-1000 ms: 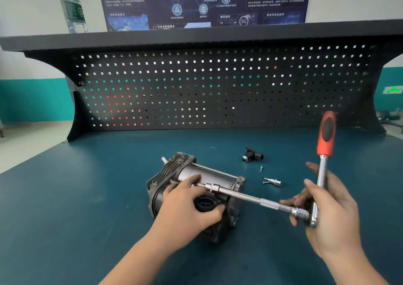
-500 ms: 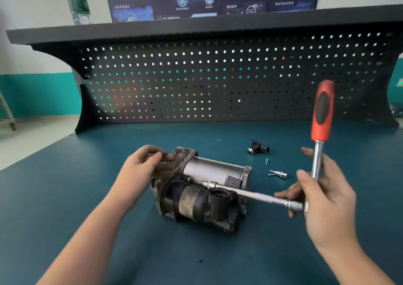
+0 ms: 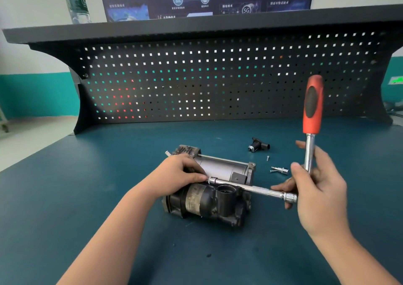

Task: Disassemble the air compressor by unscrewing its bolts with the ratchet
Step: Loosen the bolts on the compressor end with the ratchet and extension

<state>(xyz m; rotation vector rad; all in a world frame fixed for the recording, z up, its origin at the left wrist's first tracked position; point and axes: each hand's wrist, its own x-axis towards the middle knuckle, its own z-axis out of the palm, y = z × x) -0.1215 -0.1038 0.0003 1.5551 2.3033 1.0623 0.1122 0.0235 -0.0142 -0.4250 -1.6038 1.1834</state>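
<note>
under the left grip (image 3: 174, 177), the compressor (image 3: 209, 197)

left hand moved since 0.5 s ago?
Yes. The left hand has shifted right along the air compressor, from its far-left finned end to the tip of the ratchet extension.

Ratchet (image 3: 309, 154) glossy chrome; air compressor (image 3: 209, 199) dull, grimy metal.

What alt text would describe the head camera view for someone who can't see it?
A person's right hand holds a red-handled ratchet upright, its long extension reaching left to an air compressor steadied by the left hand on a teal workbench. Small loose parts lie behind, before a black pegboard.
</note>
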